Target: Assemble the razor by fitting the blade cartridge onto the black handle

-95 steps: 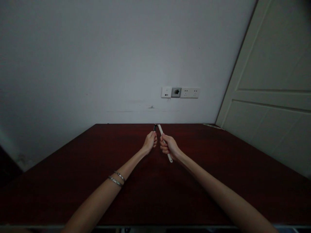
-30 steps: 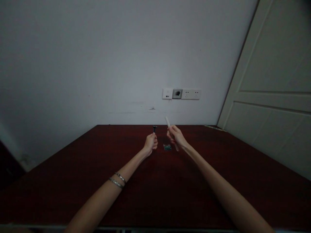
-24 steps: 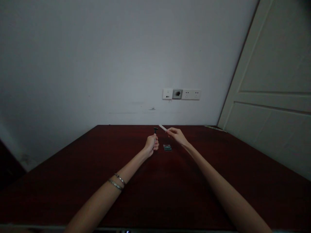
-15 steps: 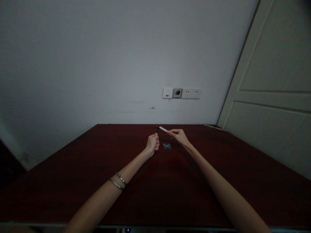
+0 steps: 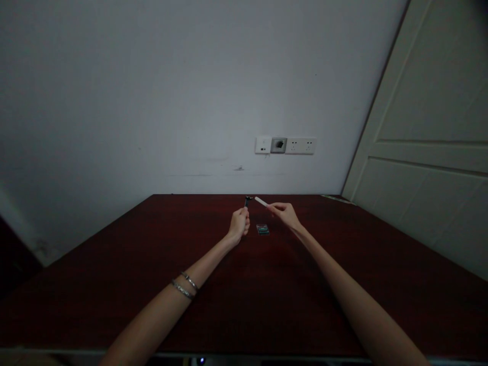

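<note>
My left hand [image 5: 239, 222] is closed around the dark handle of a small razor [image 5: 246, 202], whose short crosswise head points up. Between the thumb and fingers of my right hand [image 5: 284, 212] is a flat white stick [image 5: 261, 201], tilted with its free end toward the razor head. A small gap separates the stick's tip from the head. Below and between the hands, a small clear case with green parts [image 5: 263, 230] lies on the dark red table [image 5: 244, 295]; its contents are too small to make out.
A pale wall [image 5: 190, 101] rises behind the table, with a row of sockets [image 5: 285, 145] on it. A white panelled door [image 5: 430, 152] stands at the right. Near the back right corner lies a thin flat strip [image 5: 338, 200].
My right hand has moved slightly right with the white stick, so its tip has come away from the razor head. My left hand has barely moved.
</note>
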A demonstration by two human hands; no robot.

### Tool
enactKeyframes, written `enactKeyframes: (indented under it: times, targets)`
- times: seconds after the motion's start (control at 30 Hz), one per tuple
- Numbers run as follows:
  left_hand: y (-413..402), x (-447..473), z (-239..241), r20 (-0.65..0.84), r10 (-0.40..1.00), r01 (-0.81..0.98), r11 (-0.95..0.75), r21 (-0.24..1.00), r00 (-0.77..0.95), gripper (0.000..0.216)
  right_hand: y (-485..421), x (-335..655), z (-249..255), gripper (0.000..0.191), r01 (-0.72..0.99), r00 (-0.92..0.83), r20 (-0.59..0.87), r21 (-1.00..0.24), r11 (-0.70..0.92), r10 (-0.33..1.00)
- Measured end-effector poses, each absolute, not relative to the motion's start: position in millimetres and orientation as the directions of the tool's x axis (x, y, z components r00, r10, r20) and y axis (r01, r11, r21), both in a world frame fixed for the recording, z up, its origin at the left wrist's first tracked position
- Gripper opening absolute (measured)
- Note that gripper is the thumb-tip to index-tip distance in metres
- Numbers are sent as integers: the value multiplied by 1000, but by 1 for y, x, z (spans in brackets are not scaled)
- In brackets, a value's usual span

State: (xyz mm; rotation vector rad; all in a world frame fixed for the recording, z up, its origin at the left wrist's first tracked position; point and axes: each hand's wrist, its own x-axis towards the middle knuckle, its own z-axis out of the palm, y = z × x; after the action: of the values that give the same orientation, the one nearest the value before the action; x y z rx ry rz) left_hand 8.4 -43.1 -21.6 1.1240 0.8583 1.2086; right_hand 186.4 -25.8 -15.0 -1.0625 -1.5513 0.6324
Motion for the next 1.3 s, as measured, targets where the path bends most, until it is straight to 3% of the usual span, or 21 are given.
enactKeyframes:
  times: [0.17, 0.37, 0.47, 0.57, 0.73, 1.0, 1.3]
  targets:
    - [-40, -3, -19, 76, 913, -381, 91, 920, 402, 35, -35, 172, -14, 39, 15, -98, 300, -953, 303, 949]
    - [-36, -19, -12, 120, 843, -410, 126, 903, 525, 29, -47, 157, -4, 37, -238, -182, 183, -961, 138, 966]
    - [-31, -21, -12, 161, 834, -325, 23, 945, 528, 26, -49, 160, 4, 36, -188, -187, 208, -967, 173, 960]
    - [-28, -23, -11, 267, 830, -191, -197, 962, 490, 24, -48, 171, 10, 38, -37, -163, 294, -956, 292, 942]
    - [-27, -34, 0, 419, 728, 5, -502, 865, 543, 15, -48, 203, 20, 36, 241, -205, 402, -863, 444, 892]
    - [-24, -43, 5, 387, 690, 159, -587, 794, 612, 19, -58, 219, 29, 34, 414, -423, 216, -818, 400, 880]
    - [-35, -36, -8, 381, 645, 462, -752, 470, 662, 21, -57, 221, 29, 32, 371, -370, 250, -843, 389, 895]
